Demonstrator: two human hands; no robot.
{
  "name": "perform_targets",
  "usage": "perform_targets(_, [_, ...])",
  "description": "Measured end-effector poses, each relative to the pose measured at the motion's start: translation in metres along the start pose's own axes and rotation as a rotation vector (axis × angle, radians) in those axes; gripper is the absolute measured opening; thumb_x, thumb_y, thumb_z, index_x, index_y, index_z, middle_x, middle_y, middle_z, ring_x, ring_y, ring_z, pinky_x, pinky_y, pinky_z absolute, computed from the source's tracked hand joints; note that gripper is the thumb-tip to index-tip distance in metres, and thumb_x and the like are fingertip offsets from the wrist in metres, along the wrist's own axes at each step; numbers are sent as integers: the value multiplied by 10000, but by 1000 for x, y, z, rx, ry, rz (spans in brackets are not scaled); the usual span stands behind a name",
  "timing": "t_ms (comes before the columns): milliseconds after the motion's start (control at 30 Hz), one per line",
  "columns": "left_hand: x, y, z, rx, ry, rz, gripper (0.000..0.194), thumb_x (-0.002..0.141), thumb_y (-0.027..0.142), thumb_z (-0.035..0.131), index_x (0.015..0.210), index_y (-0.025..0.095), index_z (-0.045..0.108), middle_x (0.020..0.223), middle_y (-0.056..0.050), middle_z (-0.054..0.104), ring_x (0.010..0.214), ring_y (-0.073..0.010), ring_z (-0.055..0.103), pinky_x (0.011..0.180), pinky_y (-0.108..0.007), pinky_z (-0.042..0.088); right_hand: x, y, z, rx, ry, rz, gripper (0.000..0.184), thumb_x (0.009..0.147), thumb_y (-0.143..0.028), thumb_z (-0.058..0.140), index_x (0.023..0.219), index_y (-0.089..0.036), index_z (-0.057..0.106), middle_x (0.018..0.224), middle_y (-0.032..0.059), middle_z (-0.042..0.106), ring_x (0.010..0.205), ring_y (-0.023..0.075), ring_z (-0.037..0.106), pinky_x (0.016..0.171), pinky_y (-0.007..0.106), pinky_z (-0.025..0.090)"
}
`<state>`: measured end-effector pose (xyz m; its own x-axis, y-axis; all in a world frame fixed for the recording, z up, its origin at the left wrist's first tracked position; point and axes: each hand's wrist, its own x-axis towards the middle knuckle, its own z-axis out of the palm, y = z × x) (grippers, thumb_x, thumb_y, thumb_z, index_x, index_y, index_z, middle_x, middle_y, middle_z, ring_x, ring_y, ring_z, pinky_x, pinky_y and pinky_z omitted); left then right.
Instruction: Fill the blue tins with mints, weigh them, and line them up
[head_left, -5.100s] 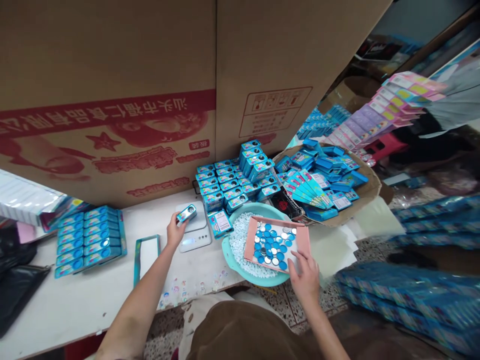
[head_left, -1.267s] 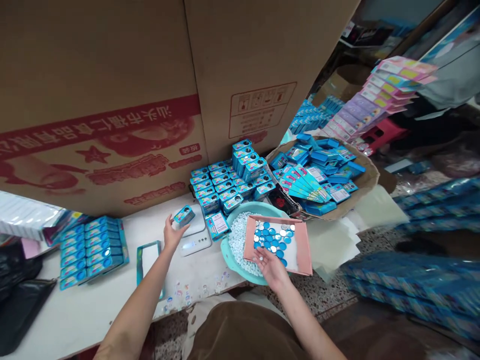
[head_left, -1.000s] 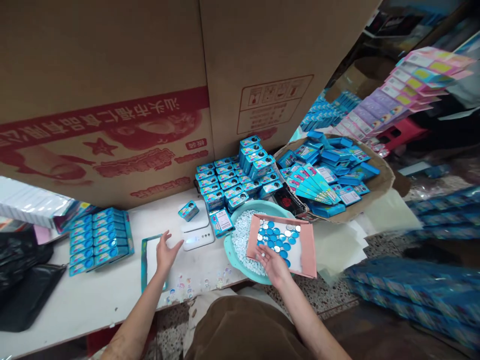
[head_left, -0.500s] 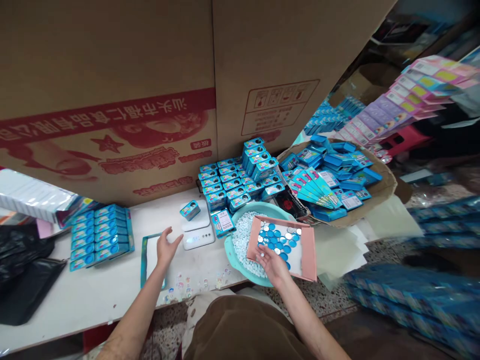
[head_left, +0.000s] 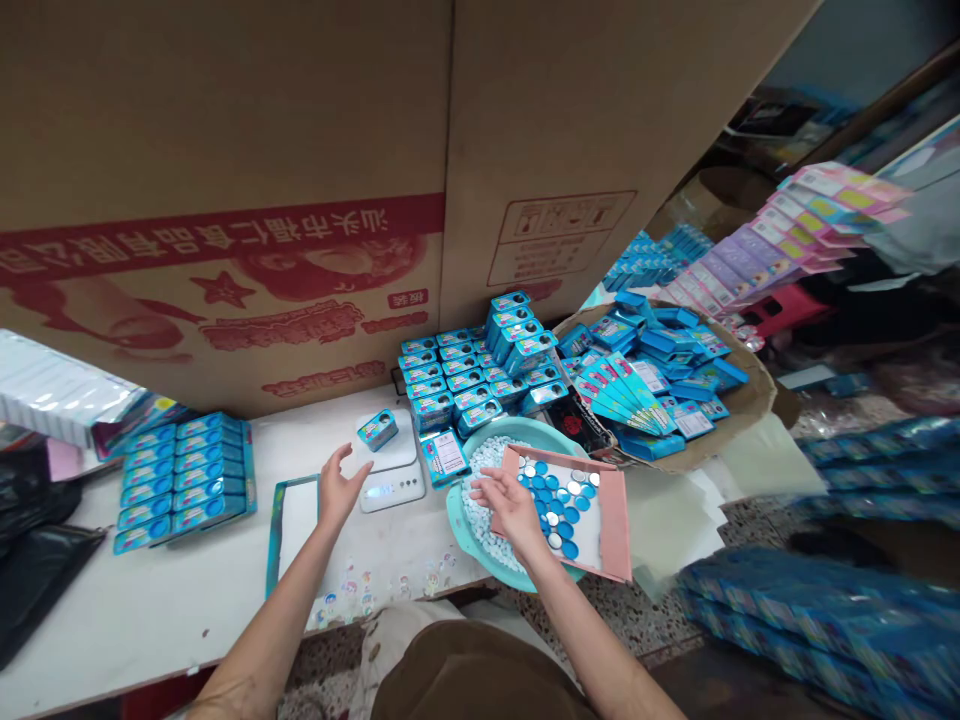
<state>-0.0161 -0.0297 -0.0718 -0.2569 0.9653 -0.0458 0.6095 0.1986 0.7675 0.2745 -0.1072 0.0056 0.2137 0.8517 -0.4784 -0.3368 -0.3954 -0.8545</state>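
Observation:
My left hand (head_left: 343, 488) is open, thumb and fingers apart, just left of a white digital scale (head_left: 391, 490) with a lit display. On the scale's plate stands a small blue box (head_left: 376, 430) with a round dark opening on top. My right hand (head_left: 516, 510) hangs over a turquoise basin (head_left: 459, 530) full of small pale blue candies (head_left: 480, 470), fingers stretched out and slightly spread. I make out nothing in it. Across the basin's right side rests a pink shallow box (head_left: 616, 520) holding blue and silver round discs (head_left: 562, 497).
Blue boxes (head_left: 450, 375) stand in rows behind the basin. A carton (head_left: 720, 430) with a heap of blue boxes sits to the right. Left are a pack of blue boxes (head_left: 187, 475) and a blue-edged tray (head_left: 281, 530). A large cardboard box (head_left: 225, 120) walls off the back.
My right hand has moved left from the pink box's discs to above the candies. My left hand stays open near the scale. The whole view has shifted slightly.

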Motion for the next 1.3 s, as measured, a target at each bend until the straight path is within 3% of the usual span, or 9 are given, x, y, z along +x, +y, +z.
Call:
perform_targets(133, [-42, -16, -1, -75, 22, -95, 549, 657, 482, 652, 1117, 208, 534, 1147, -98, 609, 1100, -260, 549, 897, -416, 445, 32, -11, 54, -281, -175, -215, 278, 721, -421, 639, 879, -193, 656, 747, 23, 694, 642, 159, 631, 612, 263, 498])
perform_targets(300, [-102, -36, 4, -158, -5, -181, 514, 652, 473, 648, 1076, 200, 550, 1113, -99, 629, 1068, -265, 572, 893, -434, 455, 74, -7, 118, -653, -327, -464, 157, 757, -356, 596, 772, -218, 672, 729, 10, 690, 666, 168, 624, 656, 263, 480])
perform_targets(467, [-153, -48, 2, -201, 13, -247, 492, 659, 474, 647, 1073, 220, 568, 1101, -88, 638, 1062, -260, 581, 901, -433, 459, 104, 10, 156, -890, -360, -556, 137, 762, -266, 570, 826, -215, 680, 777, 20, 697, 659, 169, 608, 679, 273, 466])
perform_targets(633, [-179, -63, -8, -241, 32, -345, 484, 664, 471, 645, 1072, 221, 568, 1114, -87, 632, 1069, -257, 580, 915, -442, 453, 121, 28, 169, -980, -338, -541, 162, 745, -220, 570, 863, -190, 677, 798, 33, 692, 655, 166, 596, 671, 271, 459])
perform_targets(800, [-189, -79, -17, -250, 43, -407, 484, 662, 466, 644, 1074, 227, 561, 1115, -80, 627, 1072, -258, 573, 919, -443, 446, 128, 35, 174, -1033, -314, -566, 180, 750, -208, 550, 875, -190, 678, 823, 38, 685, 655, 158, 591, 688, 268, 459])
perform_targets(967, [-184, -89, -17, -249, 38, -411, 473, 673, 459, 640, 1074, 222, 558, 1130, -84, 619, 1091, -259, 560, 961, -455, 417, 130, 37, 174, -1092, -316, -600, 208, 750, -181, 526, 893, -182, 678, 881, 63, 675, 701, 175, 596, 724, 291, 466])
perform_targets(1300, [-171, -87, -16, -242, 26, -406, 482, 688, 463, 633, 1096, 222, 547, 1158, -80, 604, 1125, -255, 538, 981, -451, 403, 124, 33, 169, -1077, -319, -598, 267, 745, -148, 520, 969, -159, 665, 961, 87, 636, 666, 163, 579, 721, 306, 486])
